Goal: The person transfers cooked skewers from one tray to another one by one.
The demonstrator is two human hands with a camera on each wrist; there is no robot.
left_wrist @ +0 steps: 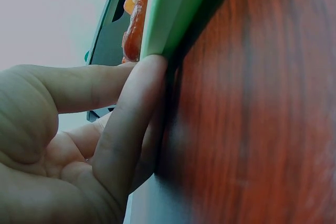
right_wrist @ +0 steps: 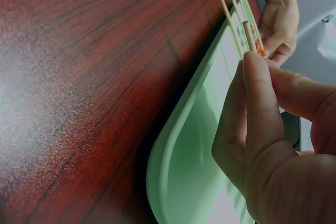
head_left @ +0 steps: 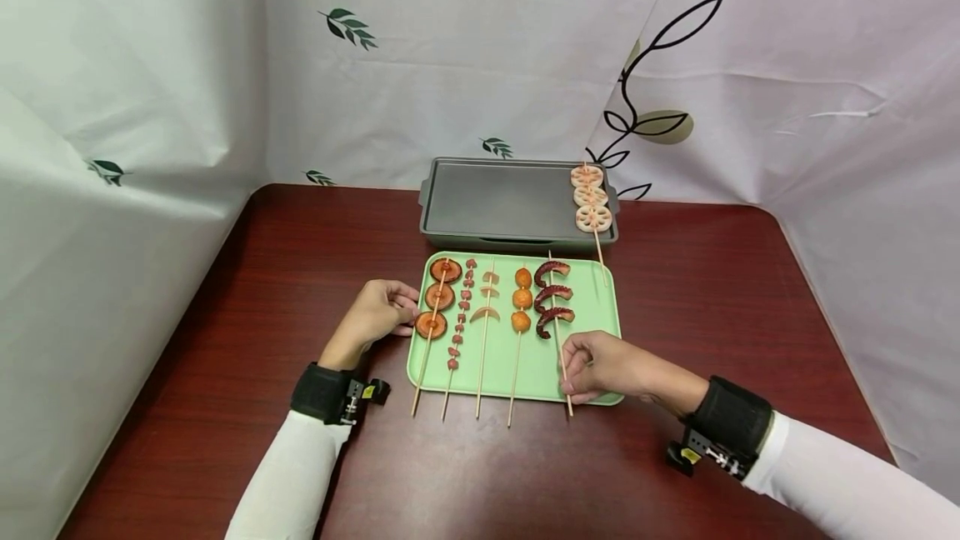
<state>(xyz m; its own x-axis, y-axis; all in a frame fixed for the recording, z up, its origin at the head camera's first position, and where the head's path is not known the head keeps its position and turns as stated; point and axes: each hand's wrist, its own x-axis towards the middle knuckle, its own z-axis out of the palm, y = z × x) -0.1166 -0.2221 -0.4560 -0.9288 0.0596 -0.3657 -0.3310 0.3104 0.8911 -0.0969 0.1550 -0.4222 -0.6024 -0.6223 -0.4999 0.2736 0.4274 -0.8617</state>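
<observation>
A light green tray [head_left: 592,307] lies on the table, and my left hand [head_left: 385,308] pinches its left rim. In the left wrist view the thumb [left_wrist: 137,108] presses the tray's outer edge. With thumb and fingers, my right hand [head_left: 607,365] pinches the lower stick of a tentacle skewer [head_left: 553,293] near the tray's front right corner. The right wrist view shows the stick's end [right_wrist: 249,34] jutting past the thumb. Also on the tray are a mushroom-slice skewer [head_left: 439,297], a skewer of small reddish pieces [head_left: 463,307], a crescent-slice skewer [head_left: 487,315] and an orange-ball skewer [head_left: 521,298].
Behind the tray stands a dark grey griddle [head_left: 502,198]. A lotus-root skewer [head_left: 590,197] lies along its right side, its stick reaching over the green tray. The reddish-brown table [head_left: 720,298] meets hanging white curtains [head_left: 450,48] at the back and sides.
</observation>
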